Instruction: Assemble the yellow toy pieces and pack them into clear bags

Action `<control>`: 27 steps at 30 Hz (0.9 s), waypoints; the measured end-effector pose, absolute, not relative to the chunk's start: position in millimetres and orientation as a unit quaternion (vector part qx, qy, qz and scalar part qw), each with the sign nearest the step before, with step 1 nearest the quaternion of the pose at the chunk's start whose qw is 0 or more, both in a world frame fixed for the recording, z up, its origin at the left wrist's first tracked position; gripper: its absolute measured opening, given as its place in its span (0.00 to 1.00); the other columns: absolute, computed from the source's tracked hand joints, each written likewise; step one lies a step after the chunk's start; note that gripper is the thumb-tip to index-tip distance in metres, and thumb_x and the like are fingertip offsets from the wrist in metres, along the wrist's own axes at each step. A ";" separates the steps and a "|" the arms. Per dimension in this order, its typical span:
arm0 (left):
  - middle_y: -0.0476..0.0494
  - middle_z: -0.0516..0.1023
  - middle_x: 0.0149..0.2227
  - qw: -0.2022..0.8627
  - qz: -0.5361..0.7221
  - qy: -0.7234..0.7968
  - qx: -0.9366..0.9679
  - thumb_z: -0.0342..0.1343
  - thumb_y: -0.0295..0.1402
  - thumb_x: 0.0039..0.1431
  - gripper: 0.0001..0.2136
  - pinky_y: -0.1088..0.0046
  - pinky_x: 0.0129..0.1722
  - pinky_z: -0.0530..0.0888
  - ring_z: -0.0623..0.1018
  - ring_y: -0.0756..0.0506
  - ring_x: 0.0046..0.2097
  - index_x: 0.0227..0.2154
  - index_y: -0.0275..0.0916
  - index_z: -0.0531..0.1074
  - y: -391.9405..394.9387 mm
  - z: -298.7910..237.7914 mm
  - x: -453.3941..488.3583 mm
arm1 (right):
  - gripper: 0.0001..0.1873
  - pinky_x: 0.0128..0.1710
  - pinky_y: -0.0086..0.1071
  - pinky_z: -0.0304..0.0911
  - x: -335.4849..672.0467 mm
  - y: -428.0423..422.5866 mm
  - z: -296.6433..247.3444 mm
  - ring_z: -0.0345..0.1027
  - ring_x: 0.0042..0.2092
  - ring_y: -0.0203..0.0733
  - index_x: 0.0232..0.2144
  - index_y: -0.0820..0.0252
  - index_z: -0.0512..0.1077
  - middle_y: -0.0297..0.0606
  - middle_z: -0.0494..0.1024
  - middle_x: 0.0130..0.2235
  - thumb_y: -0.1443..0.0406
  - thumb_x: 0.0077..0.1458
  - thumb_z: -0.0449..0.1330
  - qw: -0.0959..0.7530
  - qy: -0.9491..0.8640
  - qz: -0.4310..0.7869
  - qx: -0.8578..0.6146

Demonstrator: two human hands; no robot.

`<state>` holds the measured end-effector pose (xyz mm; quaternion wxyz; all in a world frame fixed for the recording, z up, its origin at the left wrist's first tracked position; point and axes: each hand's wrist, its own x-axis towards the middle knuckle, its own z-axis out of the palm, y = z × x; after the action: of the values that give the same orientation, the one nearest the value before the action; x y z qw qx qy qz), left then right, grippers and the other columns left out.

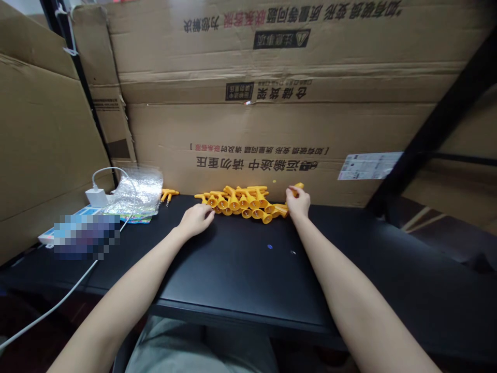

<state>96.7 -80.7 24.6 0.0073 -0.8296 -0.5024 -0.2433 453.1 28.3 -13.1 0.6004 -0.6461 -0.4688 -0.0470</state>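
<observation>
Left hand [196, 220]: curling at the left end of the pile [233, 203]; cannot tell if gripping anything.
Right hand [298, 202]: pinching a piece [298, 185] at the pile's right end.
Pile: lying on the desk [240, 274], long axis running between the hands, neither clearly nearer.

And it looks like a makeshift workshop corner, everything gathered around one landmark, the black surface [248, 274]! Behind it rises a wall of creased cardboard [248, 124], transport warnings printed upside down, a shipping label [370, 166] stuck low towards its right. Left of the surface, a second cardboard panel [34, 140] closes the side; at its right, a black post [435, 124] slants up like shelving. On its left end, a white charger [96, 197] beside clear plastic wrap [140, 189]; along its back, matching yellow parts [233, 201] massed like a batch!
</observation>
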 end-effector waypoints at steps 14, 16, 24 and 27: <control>0.22 0.64 0.58 0.070 -0.121 -0.765 -0.628 0.45 0.32 0.56 0.21 0.45 0.59 0.51 0.59 0.32 0.62 0.52 0.28 0.65 -2.8 2.3 16.9 | 0.27 0.31 0.30 0.69 390.3 -11.7 -0.4 0.73 0.31 0.36 0.47 0.54 0.59 0.31 0.72 0.34 0.60 0.44 0.62 0.755 -0.369 0.217 -0.497; 0.21 0.66 0.56 0.065 -0.120 -0.773 -0.619 0.46 0.32 0.56 0.21 0.43 0.58 0.52 0.63 0.31 0.60 0.51 0.29 0.66 6.4 -1.7 11.3 | 0.25 0.33 0.31 0.70 388.7 -13.0 0.0 0.73 0.31 0.36 0.44 0.55 0.60 0.31 0.72 0.34 0.60 0.43 0.62 0.751 -0.378 0.221 -0.494; 0.32 0.77 0.44 0.022 -0.302 -0.763 -0.571 0.57 0.30 0.48 0.07 0.44 0.53 0.58 0.68 0.30 0.54 0.32 0.39 0.74 24.3 0.5 -3.2 | 0.22 0.37 0.34 0.70 388.2 -17.4 3.4 0.73 0.32 0.36 0.42 0.55 0.60 0.33 0.72 0.36 0.58 0.44 0.61 0.741 -0.427 0.200 -0.478; 0.34 0.77 0.40 -0.125 -0.468 -0.714 -0.506 0.62 0.28 0.42 0.07 0.49 0.48 0.64 0.69 0.31 0.53 0.26 0.40 0.70 27.3 15.5 -1.0 | 0.22 0.38 0.36 0.69 385.9 -20.4 5.6 0.72 0.32 0.36 0.43 0.56 0.61 0.34 0.72 0.37 0.59 0.44 0.60 0.738 -0.437 0.193 -0.476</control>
<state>-1.0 27.3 15.5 -0.1254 -0.5060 -0.7137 -0.4678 385.9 -20.4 5.6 0.7384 -0.4755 -0.4374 0.1934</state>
